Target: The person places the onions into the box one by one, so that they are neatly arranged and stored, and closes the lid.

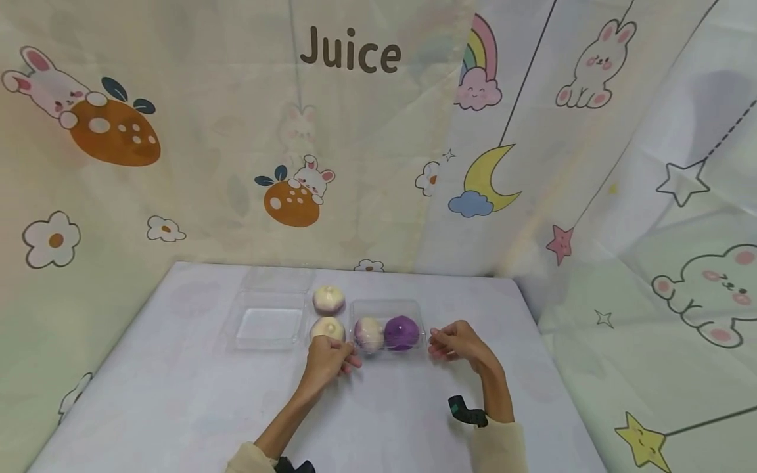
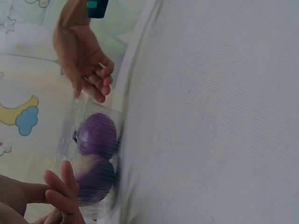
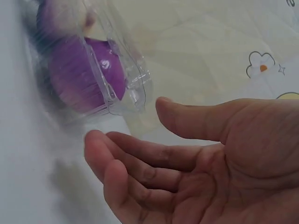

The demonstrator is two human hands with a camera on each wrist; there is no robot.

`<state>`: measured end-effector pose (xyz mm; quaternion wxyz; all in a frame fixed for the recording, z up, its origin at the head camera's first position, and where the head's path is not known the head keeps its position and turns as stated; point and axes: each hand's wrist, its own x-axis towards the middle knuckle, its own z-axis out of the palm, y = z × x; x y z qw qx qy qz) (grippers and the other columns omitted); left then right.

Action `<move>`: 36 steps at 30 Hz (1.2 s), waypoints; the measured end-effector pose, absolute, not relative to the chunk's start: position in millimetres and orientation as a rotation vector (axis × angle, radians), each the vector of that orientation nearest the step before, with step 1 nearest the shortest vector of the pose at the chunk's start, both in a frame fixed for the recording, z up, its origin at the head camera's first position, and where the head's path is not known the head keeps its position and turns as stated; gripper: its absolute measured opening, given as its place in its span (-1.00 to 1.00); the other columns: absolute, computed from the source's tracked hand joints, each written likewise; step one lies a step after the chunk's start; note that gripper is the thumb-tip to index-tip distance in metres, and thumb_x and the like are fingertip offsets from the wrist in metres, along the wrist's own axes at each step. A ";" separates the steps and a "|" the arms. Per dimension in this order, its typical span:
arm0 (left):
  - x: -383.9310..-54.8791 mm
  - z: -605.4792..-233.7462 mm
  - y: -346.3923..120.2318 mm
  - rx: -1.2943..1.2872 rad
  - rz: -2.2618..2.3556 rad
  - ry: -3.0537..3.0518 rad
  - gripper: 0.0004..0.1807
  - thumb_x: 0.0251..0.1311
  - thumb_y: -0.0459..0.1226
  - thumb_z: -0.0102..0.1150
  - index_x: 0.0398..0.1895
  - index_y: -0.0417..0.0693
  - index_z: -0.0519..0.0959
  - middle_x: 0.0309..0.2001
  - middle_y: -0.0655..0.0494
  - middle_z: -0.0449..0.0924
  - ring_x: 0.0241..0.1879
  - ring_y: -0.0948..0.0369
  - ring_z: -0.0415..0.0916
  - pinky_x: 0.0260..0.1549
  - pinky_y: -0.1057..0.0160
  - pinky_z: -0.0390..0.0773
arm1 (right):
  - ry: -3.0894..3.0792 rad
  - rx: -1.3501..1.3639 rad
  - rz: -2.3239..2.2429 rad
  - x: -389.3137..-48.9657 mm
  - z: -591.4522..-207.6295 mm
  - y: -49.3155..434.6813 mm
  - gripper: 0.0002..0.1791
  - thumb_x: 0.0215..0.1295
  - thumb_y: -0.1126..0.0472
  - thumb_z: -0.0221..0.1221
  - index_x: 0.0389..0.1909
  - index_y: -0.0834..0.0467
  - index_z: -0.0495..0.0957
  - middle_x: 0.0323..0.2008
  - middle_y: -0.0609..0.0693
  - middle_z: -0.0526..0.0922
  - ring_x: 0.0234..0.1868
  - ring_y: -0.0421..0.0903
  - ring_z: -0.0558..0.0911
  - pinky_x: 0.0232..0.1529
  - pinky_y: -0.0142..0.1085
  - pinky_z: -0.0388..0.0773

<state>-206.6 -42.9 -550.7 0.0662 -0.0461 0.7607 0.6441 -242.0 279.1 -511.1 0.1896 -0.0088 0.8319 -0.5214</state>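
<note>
A clear plastic clamshell box (image 1: 387, 309) stands in front of me between both hands. In it, side by side, are a deep purple round vegetable (image 1: 402, 333) and a white-and-purple turnip-like one (image 1: 369, 335). My left hand (image 1: 329, 361) is by the box's left front corner, its fingers loosely bent with nothing in them; it overlaps the lower part of a pale round vegetable (image 1: 327, 327). Just off the box's right side, my right hand (image 1: 461, 343) hovers with palm turned inward. In the right wrist view its fingers (image 3: 149, 172) are relaxed and hold nothing.
Another pale round vegetable (image 1: 328, 299) lies behind the first. Further left sits a second clear box (image 1: 270, 328), with its lid (image 1: 275, 279) raised at the back. All stand on a white-covered table (image 1: 177, 394), with printed cloth (image 1: 367, 144) hanging behind.
</note>
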 end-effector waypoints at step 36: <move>-199.8 -562.7 -30.1 -0.246 2.201 2.186 -0.72 0.52 -0.34 0.19 -0.17 -0.49 0.74 -0.43 -0.13 0.85 -0.62 0.33 0.57 -0.56 0.44 0.56 | 2.062 -0.110 -1.741 -224.8 -537.9 277.9 -0.58 0.64 0.28 0.19 0.07 0.68 0.59 -0.29 0.07 0.85 -0.34 -0.22 0.73 -0.26 -0.42 0.71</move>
